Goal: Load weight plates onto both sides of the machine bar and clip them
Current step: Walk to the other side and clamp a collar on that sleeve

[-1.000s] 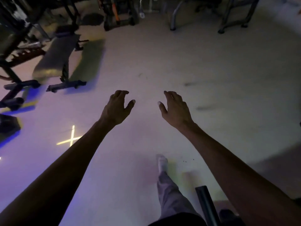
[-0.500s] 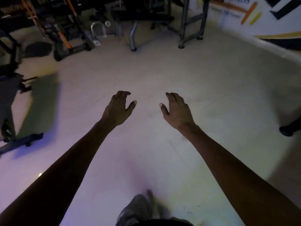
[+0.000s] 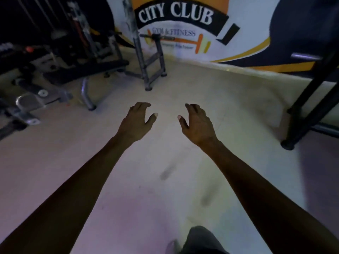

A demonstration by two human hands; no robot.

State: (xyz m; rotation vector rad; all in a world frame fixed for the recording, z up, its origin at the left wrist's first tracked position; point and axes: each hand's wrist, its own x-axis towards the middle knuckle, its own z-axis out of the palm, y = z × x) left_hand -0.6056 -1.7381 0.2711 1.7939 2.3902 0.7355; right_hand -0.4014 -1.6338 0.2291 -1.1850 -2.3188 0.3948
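My left hand (image 3: 136, 120) and my right hand (image 3: 197, 121) are stretched out in front of me over the pale gym floor (image 3: 211, 99), side by side and a hand's width apart. Both hold nothing, with fingers curled loosely and thumbs spread. No weight plate, clip or loaded bar shows clearly in this dim view. A grey metal rack (image 3: 146, 59) with a short horizontal peg stands ahead by the wall.
A black bench (image 3: 86, 70) and dark machine frames (image 3: 31, 103) crowd the left. A black steel frame leg (image 3: 310, 109) stands at the right. The painted "City Club" wall (image 3: 176, 17) closes the far side. My leg (image 3: 200, 241) shows at the bottom.
The view has swung right and forward across the floor: the benches slid off to the left, and the painted wall and grey rack came into view. Both hands kept their open pose.
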